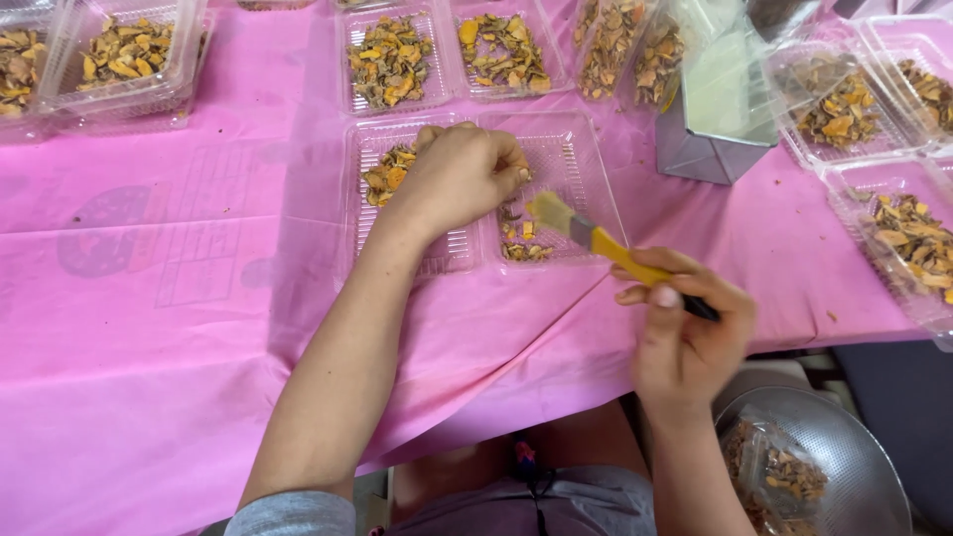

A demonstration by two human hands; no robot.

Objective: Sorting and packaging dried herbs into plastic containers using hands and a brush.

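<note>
Part-filled open clear tray (556,179) under clenched left hand (462,177) gripping dried pieces, right hand (685,337) grasping yellow brush (596,238), neighbouring trays (392,60) already filled.

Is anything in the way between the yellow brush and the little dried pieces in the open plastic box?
Nothing visible. The right hand holds the brush with its bristles just above the dried pieces in the open clear box. The left hand rests beside them on the box.

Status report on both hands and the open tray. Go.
Left hand closed, resting in open clear tray among dried pieces. Right hand grips yellow-handled brush, bristles over tray. Metal box beside tray, apart.
</note>
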